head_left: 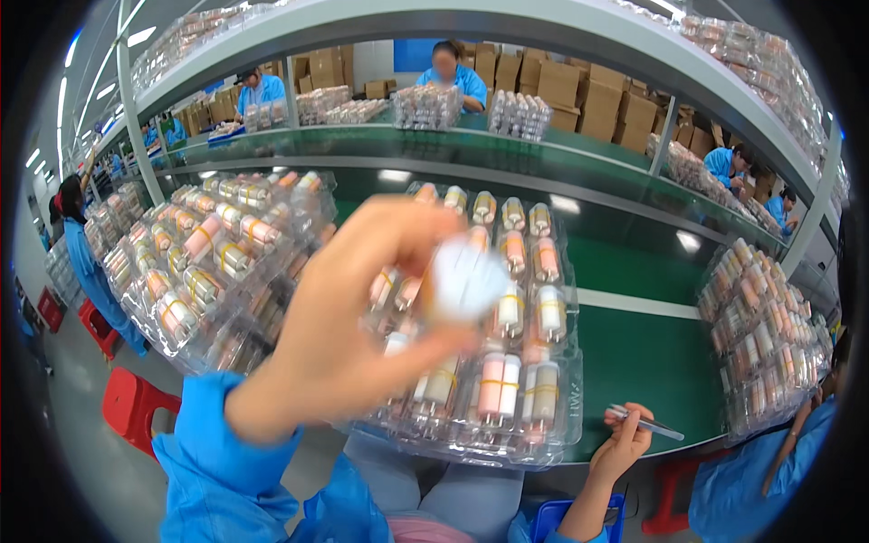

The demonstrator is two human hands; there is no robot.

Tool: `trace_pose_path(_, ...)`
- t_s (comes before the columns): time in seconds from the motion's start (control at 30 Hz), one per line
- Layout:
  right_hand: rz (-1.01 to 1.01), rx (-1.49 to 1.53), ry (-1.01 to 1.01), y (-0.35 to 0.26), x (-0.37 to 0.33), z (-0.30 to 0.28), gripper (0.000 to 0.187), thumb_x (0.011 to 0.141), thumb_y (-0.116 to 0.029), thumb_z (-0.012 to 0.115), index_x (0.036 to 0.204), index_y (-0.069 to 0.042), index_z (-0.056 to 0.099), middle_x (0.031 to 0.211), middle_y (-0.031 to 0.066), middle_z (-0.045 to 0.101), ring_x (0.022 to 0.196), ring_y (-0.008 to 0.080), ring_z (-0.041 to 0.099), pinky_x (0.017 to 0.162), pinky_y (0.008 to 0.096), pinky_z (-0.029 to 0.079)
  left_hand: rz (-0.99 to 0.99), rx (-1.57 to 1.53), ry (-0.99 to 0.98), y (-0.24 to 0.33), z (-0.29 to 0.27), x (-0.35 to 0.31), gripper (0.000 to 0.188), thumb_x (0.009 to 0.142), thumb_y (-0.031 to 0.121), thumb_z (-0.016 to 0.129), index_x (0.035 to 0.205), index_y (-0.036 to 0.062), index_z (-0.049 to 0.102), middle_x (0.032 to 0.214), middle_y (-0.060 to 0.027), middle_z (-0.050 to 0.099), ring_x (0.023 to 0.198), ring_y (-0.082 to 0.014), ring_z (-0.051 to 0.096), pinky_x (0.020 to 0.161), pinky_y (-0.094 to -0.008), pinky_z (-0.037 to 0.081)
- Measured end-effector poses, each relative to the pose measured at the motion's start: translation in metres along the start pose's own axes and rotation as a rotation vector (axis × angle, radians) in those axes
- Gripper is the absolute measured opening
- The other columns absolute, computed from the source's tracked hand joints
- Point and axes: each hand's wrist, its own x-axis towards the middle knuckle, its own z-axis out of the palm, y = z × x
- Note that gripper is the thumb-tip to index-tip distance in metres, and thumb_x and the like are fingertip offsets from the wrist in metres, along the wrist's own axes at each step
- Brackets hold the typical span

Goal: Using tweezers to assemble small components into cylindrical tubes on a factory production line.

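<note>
My left hand (pixel 330 317) is raised close to the camera, fingers curled round a small cylinder (pixel 471 279) whose round white end faces me. Motion blurs it, and its sides are mostly hidden by the fingers. Beneath it is a clear plastic tray (pixel 572 398) holding several pink, white and grey tubes banded in pairs with yellow, such as a pink and white pair (pixel 500 385). At the tray's right, my right hand (pixel 625 441) is closed on a slim silver tool that looks like tweezers (pixel 659 428), its tip pointing right.
Stacked filled trays (pixel 208 244) stand at my left, and another stack (pixel 765 344) at the right. A green conveyor belt (pixel 634 353) with a white stripe runs beside the tray. People in blue work across the belt. A metal shelf frame (pixel 507 16) arches overhead.
</note>
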Motion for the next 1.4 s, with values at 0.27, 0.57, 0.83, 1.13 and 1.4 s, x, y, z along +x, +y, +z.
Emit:
trace_pose_path(0.27,-0.201,0.001,0.125,-0.042,-0.039,0.010,0.027,0.100,-0.022,0.039,0.103,0.001,0.052,0.090,0.0098,0.054,0.074,0.0126,0.051,0.067,0.0230,0.043,-0.562,-0.713,-0.339,0.022,0.035,-0.165,0.056,0.082,0.006,0.067,0.132,-0.0024,0.043,0.118,-0.0137,0.052,0.107,-0.0215,0.052,0.096,-0.0335,0.037)
trace_pose_path(0.57,-0.012,-0.087,-0.743,-0.098,-0.113,0.071,0.024,0.084,-0.023,0.068,0.092,0.000,0.064,0.087,0.0151,0.064,0.069,0.0229,0.063,0.057,0.0285,0.048,-0.687,-1.044,-0.396,0.002,0.073,-0.211,0.052,0.087,0.007,0.058,0.135,-0.0002,0.038,0.115,-0.0101,0.046,0.108,-0.0176,0.047,0.094,-0.0309,0.037)
trace_pose_path(0.83,0.192,-0.076,-0.876,-0.095,-0.118,0.092,0.018,0.077,-0.012,0.073,0.087,0.001,0.067,0.083,0.0143,0.066,0.069,0.0243,0.064,0.059,0.0296,0.050,-0.618,-0.992,-0.321,-0.008,0.071,-0.216,0.052,0.086,0.004,0.058,0.133,-0.0031,0.038,0.105,-0.0119,0.046,0.092,-0.0196,0.046,0.080,-0.0283,0.040)
trace_pose_path(1.13,0.172,-0.152,-0.895,-0.095,-0.118,0.097,0.017,0.077,-0.012,0.074,0.086,0.001,0.067,0.081,0.0137,0.067,0.068,0.0245,0.063,0.059,0.0300,0.050,-0.589,-0.825,-0.343,-0.010,0.069,-0.214,0.053,0.083,0.010,0.062,0.130,-0.0063,0.042,0.116,-0.0185,0.050,0.101,-0.0273,0.051,0.086,-0.0341,0.041)
trace_pose_path(1.4,0.181,-0.144,-0.888,-0.093,-0.120,0.098,0.017,0.077,-0.012,0.073,0.085,0.002,0.067,0.080,0.0137,0.067,0.068,0.0242,0.063,0.059,0.0298,0.049,-0.490,-0.793,-0.292,-0.012,0.071,-0.212,0.055,0.082,0.004,0.061,0.132,-0.0052,0.039,0.098,-0.0143,0.046,0.084,-0.0241,0.046,0.075,-0.0315,0.040)
